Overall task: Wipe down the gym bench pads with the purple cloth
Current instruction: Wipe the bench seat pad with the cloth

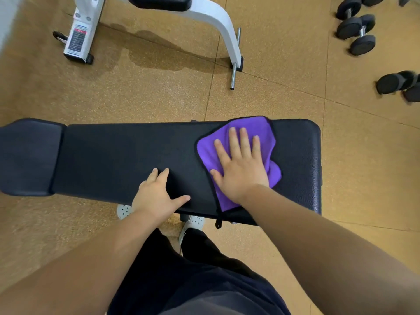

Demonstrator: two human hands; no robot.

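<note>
Looking down through the head camera, I see tan speckled floor point(159, 94) filling most of the view. Across it, side to side, runs the long black padded surface point(118, 160), my landmark for everything else. A shorter black pad point(29, 155) sits against the surface's left end, with a narrow seam between them. Beyond the surface's far edge stands a white machine frame point(222, 23), and past the far right corner lie several black dumbbells point(356, 28).

The purple cloth point(209, 151) lies spread on the surface toward its right end. It reaches from the far edge to the near edge, where a black-trimmed corner hangs over. The right hand point(241, 171) lies flat on the cloth, fingers straight and slightly spread, pressing it down without gripping. The left hand point(156, 192) rests on the bare surface just left of the cloth, fingers relaxed, thumb out toward it, holding nothing. Two pale perforated shoes point(123, 211) peek out below the surface's near edge.
</note>
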